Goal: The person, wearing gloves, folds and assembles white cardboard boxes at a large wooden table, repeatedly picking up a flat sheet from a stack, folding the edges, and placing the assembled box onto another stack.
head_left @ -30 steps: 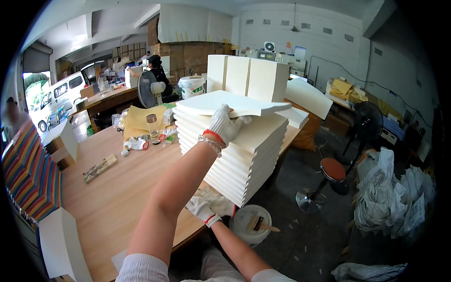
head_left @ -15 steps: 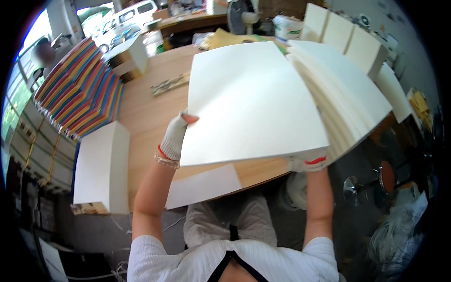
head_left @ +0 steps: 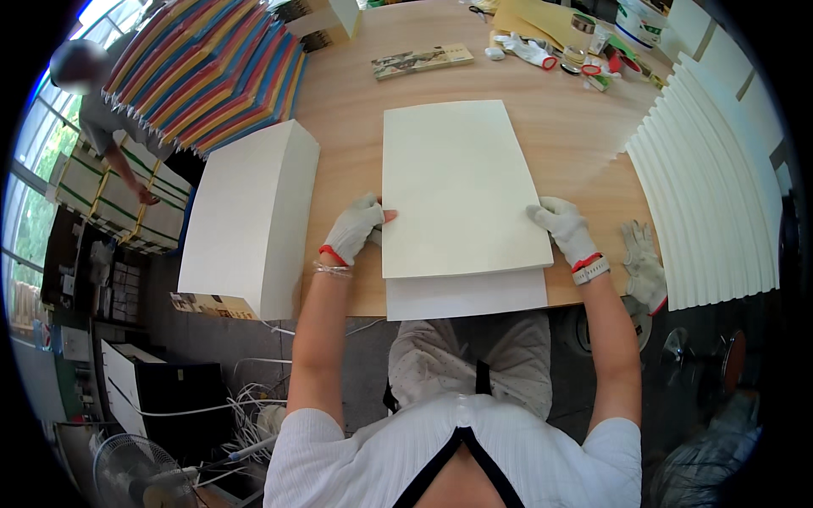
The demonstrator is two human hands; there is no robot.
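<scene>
A flat, book-sized white slab lies before me on the wooden table, over a white sheet whose near strip sticks out below it. My left hand, in a white knit glove with a bare thumb tip, grips the slab's left edge; its other fingers are partly hidden beside and under the edge. My right hand, gloved too, holds the right edge with its fingertips on the top face. On the table right of that hand rests a loose white glove.
Left stands a tall white block, with a striped multicoloured stack behind it. A row of white slabs fans out at right. Farther back lie a printed strip, gloves and a clear jar. A person stands far left.
The slab has come down from a tilted, raised position onto the table over the white sheet. Both hands stay at its sides. My view has shifted downward and toward the left.
</scene>
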